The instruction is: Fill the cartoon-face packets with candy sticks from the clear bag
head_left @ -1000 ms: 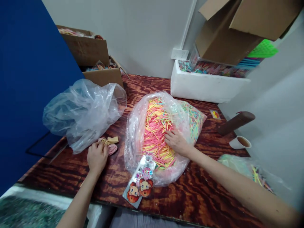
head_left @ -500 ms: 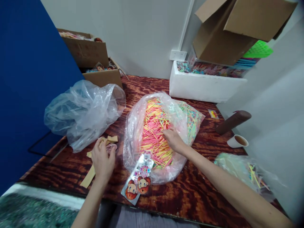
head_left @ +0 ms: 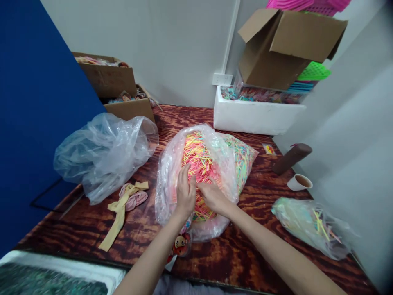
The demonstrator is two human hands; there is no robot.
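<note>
A clear plastic bag [head_left: 167,180] lies wide open on the table, full of thin pink and yellow sticks [head_left: 196,151]. Over the sticks, my left hand [head_left: 186,192] is open, its fingers stretched upward. My right hand [head_left: 213,196] is beside it, fingers curled together close to the left palm; whatever they may hold is hidden. Partly under my left forearm lies a silver packet with printed cartoon heads [head_left: 181,244]. To the left rest a yellow cloth strip [head_left: 118,215] and a pink fabric band [head_left: 136,200], touching neither hand.
Crumpled clear plastic [head_left: 107,151] lies at left, before cardboard boxes [head_left: 130,108]. Behind stands a white foam box [head_left: 254,116] under an open carton [head_left: 270,61]. On the right are a brown bottle [head_left: 290,159], a paper cup with brown liquid [head_left: 296,184] and a smaller plastic bag [head_left: 307,225].
My left hand has left the cloth strip and pink band and moved right, over the sticks. My right hand has come down slightly and nearer to me. The view has shifted a little.
</note>
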